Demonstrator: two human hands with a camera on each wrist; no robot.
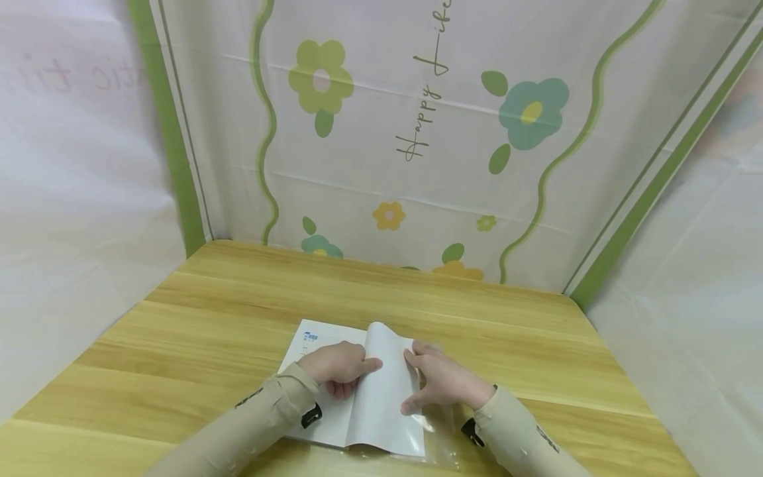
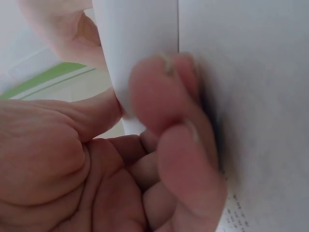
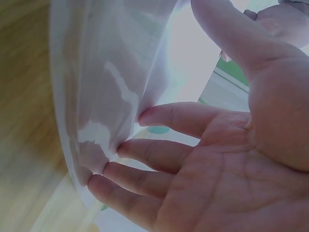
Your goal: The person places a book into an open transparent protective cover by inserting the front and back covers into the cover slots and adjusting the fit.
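Observation:
A white booklet (image 1: 314, 340) lies open on the wooden table (image 1: 226, 318), with one page (image 1: 384, 377) arched up at its middle. My left hand (image 1: 342, 368) sits curled on the left side, index finger stretched onto the raised page. In the left wrist view the page (image 2: 140, 38) runs between thumb and fingertips (image 2: 159, 92), pinched. My right hand (image 1: 444, 384) rests on the page's right side with fairly straight fingers. In the right wrist view its fingertips (image 3: 145, 116) touch a glossy sheet (image 3: 96, 96). A clear plastic cover (image 1: 442, 437) sticks out under the right hand.
A flowered cloth backdrop (image 1: 417, 132) with green stripes closes off the far side of the table. Plain white sheets hang on the left (image 1: 71, 199) and right (image 1: 703, 265). Bare wood surrounds the booklet.

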